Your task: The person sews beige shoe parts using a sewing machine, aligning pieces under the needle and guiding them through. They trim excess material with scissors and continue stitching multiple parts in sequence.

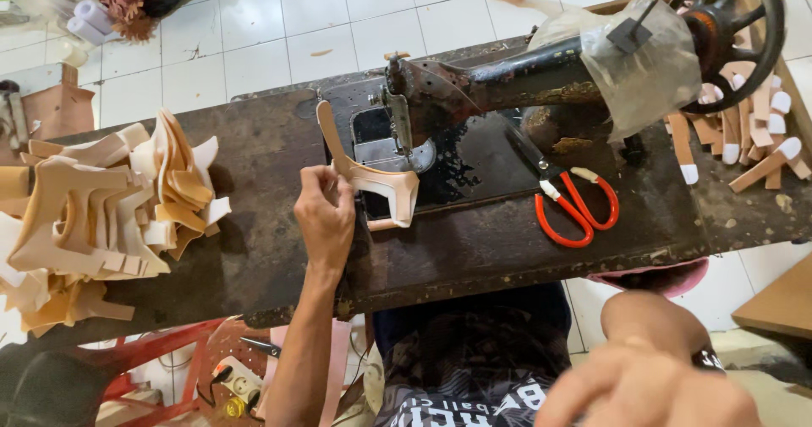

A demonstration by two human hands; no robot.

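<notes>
Beside our work lie red-handled scissors (578,207) and a heap of tan cut pieces (110,216). Our left hand (324,221) pinches a beige strap piece (372,177), forked and curved, under the old black sewing machine (507,80). Our right hand (651,385) hangs low, blurred, loosely open and holding nothing.

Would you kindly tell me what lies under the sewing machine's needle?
A beige cut leather piece, held by the left hand, lies under the sewing machine needle. The metal plate beneath is partly covered.

A small stitching workshop, by the look of it: an old black sewing machine (541,80) sits on a worn dark table (254,249), cut tan pieces (101,216) heaped on one side, strips (753,131) on the other, red scissors (579,207) lying ready, white tiled floor (271,30) below.
</notes>
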